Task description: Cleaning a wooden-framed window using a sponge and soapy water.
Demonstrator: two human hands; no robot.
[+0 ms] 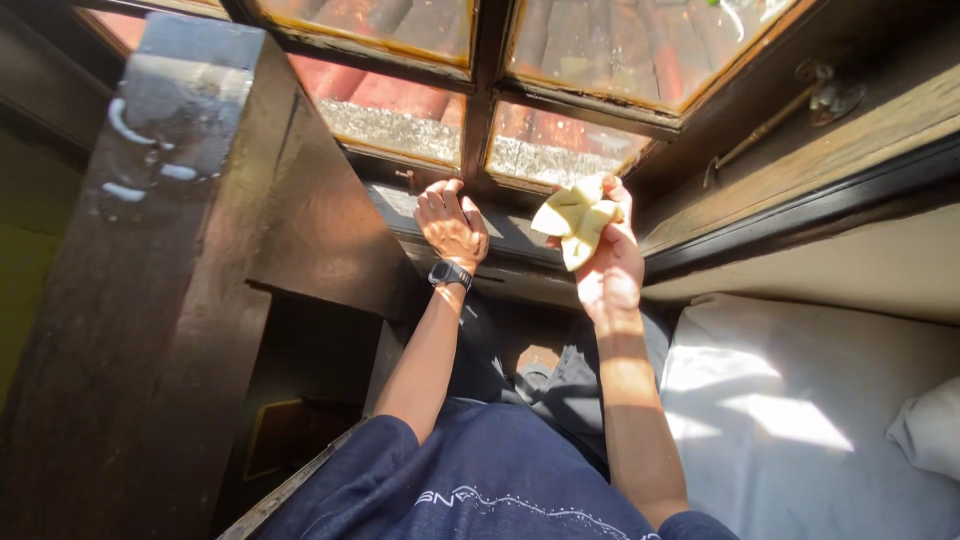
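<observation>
Fingers of the right hand (pixel 608 262) are closed around a crumpled pale yellow cloth (pixel 575 218), bunched so that a loose wad sticks out toward the glass; held this way, the grip keeps a padded face of fabric forward while the palm stays behind it. The cloth sits raised just in front of the lower right pane of the window (pixel 560 150), near its bottom edge, though whether it touches the glass cannot be told. The left hand (pixel 450 225) holds nothing: its fingers are curled loosely and rest against the dark wooden window frame (pixel 480 90) at the foot of the centre bar, a placing that reads as a brace for the body leaning toward the panes. A black wristwatch (pixel 450 274) sits on that wrist. Outward from the hands, the panes look dusty and streaked, with reddish roof tiles (pixel 400 95) showing through them. A metal window latch (pixel 790 105) lies along the frame to the right. To the left stands a dark wooden beam (pixel 150 300), sunlit on its face. Below the right forearm a bed (pixel 800 420) with white sheets catches the sun, and a white pillow (pixel 930 425) lies at its far edge. No containers are in view.
</observation>
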